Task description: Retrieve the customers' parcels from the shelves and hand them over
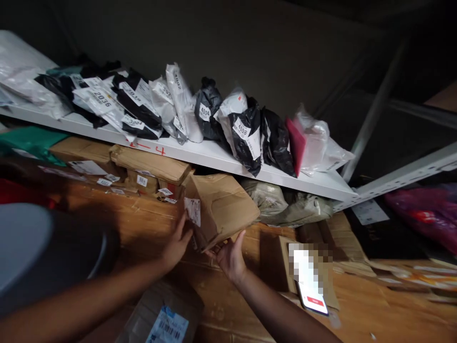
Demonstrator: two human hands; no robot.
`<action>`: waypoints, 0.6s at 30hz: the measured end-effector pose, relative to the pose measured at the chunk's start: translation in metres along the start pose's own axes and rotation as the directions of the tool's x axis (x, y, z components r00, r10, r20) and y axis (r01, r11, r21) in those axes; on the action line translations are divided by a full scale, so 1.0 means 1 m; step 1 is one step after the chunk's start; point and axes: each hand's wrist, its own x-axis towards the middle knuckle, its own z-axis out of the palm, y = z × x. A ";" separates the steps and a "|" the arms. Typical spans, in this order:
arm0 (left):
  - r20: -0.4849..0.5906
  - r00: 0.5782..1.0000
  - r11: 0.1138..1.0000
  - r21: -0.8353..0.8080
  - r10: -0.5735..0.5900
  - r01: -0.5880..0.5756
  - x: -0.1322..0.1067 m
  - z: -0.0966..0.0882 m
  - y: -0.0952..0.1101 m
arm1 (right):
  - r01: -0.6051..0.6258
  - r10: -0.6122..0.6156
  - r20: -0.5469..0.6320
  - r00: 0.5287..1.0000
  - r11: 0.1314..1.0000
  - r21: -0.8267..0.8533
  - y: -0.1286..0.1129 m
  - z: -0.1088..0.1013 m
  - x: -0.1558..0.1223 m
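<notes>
Item, centre frame: I log a crumpled cardboard box point(219, 209) tilted under the white shelf point(200, 155) — left hand point(177, 244) fingers pressed on its labelled end, right hand point(230, 255) cupped beneath — gripped, not yet clear of the stack.

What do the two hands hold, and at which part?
A dented cardboard box: the left hand grips its labelled left end, the right hand supports its bottom edge.
</notes>
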 end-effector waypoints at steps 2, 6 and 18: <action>0.073 0.997 0.999 0.033 0.034 -0.037 -0.014 -0.003 -0.015 | -0.029 0.027 0.023 0.999 0.995 0.094 -0.007 0.004 0.000; 0.038 0.999 1.000 0.026 0.016 -0.017 -0.021 -0.006 -0.024 | -0.063 0.059 0.025 0.998 0.976 0.210 -0.013 0.009 -0.001; 0.277 0.951 0.973 0.142 0.138 -0.183 0.028 -0.024 -0.010 | -0.071 0.069 0.017 0.997 0.973 0.222 -0.010 0.009 0.003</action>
